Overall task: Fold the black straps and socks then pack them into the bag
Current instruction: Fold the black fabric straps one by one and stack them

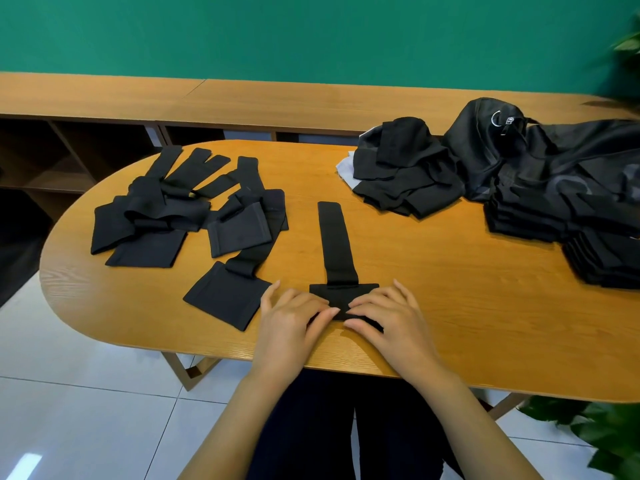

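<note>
A black strap (334, 242) lies lengthwise on the wooden table (433, 306), its wide pad end at the near edge. My left hand (289, 318) and my right hand (388, 318) rest on that pad end, fingers fairly straight, fingertips nearly meeting over a fold in the fabric. Another strap (227, 294) lies just left of my left hand. A loose heap of several unfolded black straps (166, 209) covers the table's left part. Folded black pieces (405, 171) sit at the back right beside the black bag (540, 157).
A stack of folded black items (602, 251) sits at the table's right edge, in front of the bag. A low wooden shelf unit (104, 109) runs along the green wall behind. Green plant leaves (595, 434) show at the lower right. White tiled floor lies below.
</note>
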Demonstrator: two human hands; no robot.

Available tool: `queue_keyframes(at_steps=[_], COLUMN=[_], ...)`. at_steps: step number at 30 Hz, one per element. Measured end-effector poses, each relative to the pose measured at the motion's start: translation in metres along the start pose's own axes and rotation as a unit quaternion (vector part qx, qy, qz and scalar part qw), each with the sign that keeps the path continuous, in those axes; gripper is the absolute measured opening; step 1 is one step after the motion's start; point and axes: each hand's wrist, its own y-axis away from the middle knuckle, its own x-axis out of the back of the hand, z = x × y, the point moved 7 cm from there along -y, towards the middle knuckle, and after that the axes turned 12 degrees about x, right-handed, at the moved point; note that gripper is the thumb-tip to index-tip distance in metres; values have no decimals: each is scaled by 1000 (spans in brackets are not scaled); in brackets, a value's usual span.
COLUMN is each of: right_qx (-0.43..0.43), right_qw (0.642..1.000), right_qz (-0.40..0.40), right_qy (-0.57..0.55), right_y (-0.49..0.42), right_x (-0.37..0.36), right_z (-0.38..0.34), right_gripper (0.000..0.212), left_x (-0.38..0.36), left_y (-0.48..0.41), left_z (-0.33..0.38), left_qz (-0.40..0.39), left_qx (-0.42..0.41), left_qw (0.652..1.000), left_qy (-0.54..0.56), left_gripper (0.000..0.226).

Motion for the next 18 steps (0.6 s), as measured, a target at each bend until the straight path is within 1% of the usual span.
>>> queue_keyframes(at_steps=[5, 9, 18], right_qx=[-7, -9, -18], right_qw=[1000, 999, 999], right_qz=[25, 24, 31], right_qy=[-7, -20, -39], right_y=[0, 1, 2], right_x=[2, 3, 5], right_z=[3, 4, 5], right_gripper=[39, 36, 36], left_x=[0, -4, -2], left_y=[2, 1, -1], left_z=[-2, -4, -12], left_qz=[-12, -30, -5], left_qx=[2, 0, 30], left_qw=[999, 999, 997], left_qy=[34, 39, 71], left_gripper=[43, 41, 33])
